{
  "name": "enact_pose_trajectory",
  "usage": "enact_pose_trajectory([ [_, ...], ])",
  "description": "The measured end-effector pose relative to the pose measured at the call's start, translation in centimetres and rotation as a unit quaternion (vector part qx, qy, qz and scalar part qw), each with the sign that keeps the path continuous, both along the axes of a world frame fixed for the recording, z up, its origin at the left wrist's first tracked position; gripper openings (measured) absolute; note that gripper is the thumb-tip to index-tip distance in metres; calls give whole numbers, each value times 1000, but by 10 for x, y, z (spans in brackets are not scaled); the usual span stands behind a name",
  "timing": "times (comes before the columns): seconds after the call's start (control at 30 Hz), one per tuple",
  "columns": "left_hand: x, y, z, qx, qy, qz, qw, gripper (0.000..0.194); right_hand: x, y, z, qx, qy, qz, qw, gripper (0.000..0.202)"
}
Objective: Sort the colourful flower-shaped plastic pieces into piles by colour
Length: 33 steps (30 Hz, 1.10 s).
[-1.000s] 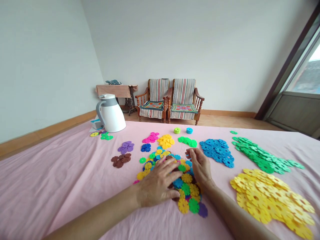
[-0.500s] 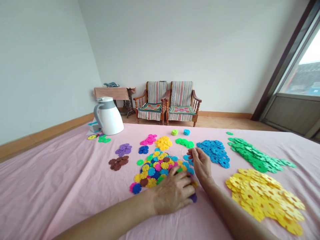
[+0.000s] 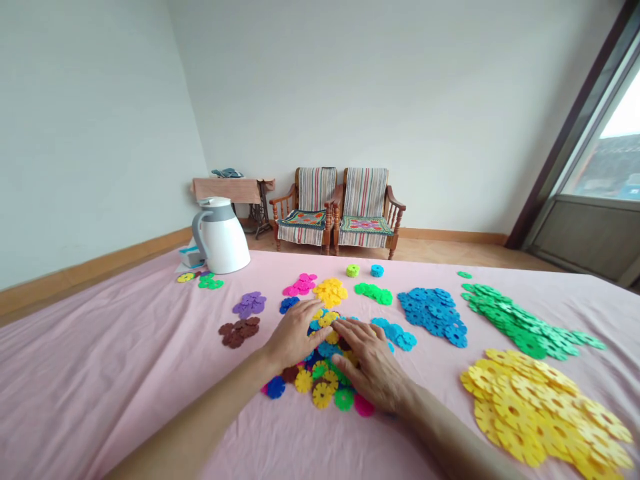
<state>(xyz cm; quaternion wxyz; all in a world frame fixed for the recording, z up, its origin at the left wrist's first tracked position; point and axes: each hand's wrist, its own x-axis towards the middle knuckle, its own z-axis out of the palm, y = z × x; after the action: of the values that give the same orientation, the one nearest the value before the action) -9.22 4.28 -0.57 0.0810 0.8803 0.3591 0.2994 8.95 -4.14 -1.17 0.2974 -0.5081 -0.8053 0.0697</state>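
A mixed heap of small flower-shaped discs [image 3: 320, 383] in many colours lies on the pink cloth [image 3: 165, 360]. My left hand [image 3: 297, 333] rests at the heap's upper left side, fingers extended, near a small dark blue group [image 3: 288, 305]. My right hand [image 3: 373, 363] lies over the heap's right side with its fingers spread, palm down. Both hands cover part of the heap, and no disc is seen gripped. Just beyond my right hand is a light blue group [image 3: 397, 333]. Yellow discs [image 3: 331, 292] lie past the fingertips.
Purple [image 3: 249, 304] and brown discs [image 3: 239, 331] lie left; blue [image 3: 434, 315], green [image 3: 525, 323] and large yellow discs [image 3: 545, 410] lie right. Pink [image 3: 300, 285] and bright green discs [image 3: 374, 293] are farther back. A white jug [image 3: 223, 240] stands back left.
My left hand has moved from the heap's right front to its upper left. My right hand has come down and left onto the heap. More light blue discs now show beside it.
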Motion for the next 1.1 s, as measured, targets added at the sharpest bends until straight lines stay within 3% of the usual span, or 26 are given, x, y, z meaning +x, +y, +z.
enact_pose_trajectory([
  [0.2,5,17,-4,-18,85,-7,996,67,-3,-2,0,6,-4,2,1000,34],
  [0.37,0,8,-1,-25,94,-33,995,55,3,-1,2,16,31,-5,999,20],
  [0.53,-9,-1,11,-33,86,-56,994,44,5,2,-1,17,57,-28,998,21],
  [0.63,-12,-2,9,-37,85,-38,995,40,5,4,-4,18,49,-66,996,21],
  [0.73,-13,-1,2,-30,81,-43,995,49,5,5,-9,8,28,-89,996,29],
  [0.87,-14,-2,-1,-40,92,-66,993,59,2,4,-12,-17,10,-51,999,36],
  [1.1,-15,-5,9,-64,68,-29,995,35,-12,-8,0,-48,65,73,994,35],
])
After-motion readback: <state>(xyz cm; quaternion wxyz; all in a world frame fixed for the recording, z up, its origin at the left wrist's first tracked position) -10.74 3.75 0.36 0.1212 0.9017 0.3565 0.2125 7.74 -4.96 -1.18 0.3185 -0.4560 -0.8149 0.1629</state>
